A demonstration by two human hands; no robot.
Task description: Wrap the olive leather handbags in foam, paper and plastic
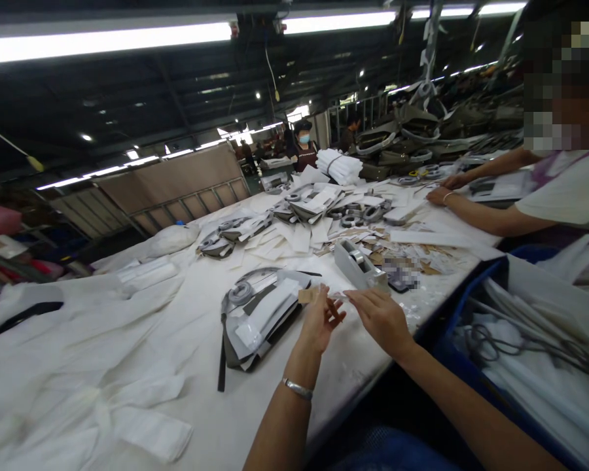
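My left hand (322, 319) is pinched around a small brown paper piece (306, 296) that sticks out to its left. My right hand (380, 319) has its fingertips pressed together close by. A thin clear strip, like tape, seems to run between the two hands, though it is too small to be sure. Just behind my right hand stands a grey tape dispenser (356, 263). To the left of my left hand lies a bag part (262, 320) in dark olive and white, with a grey coiled strap (240, 293) and a clear plastic packet (249, 335) on top.
Piles of similar bag parts (309, 203), white sheets and brown paper scraps (425, 252) cover the table's far side. A phone-like dark object (402, 278) lies beside the dispenser. At right, a co-worker's hands (444, 190) rest at the table; below is a blue-rimmed bin (471, 288).
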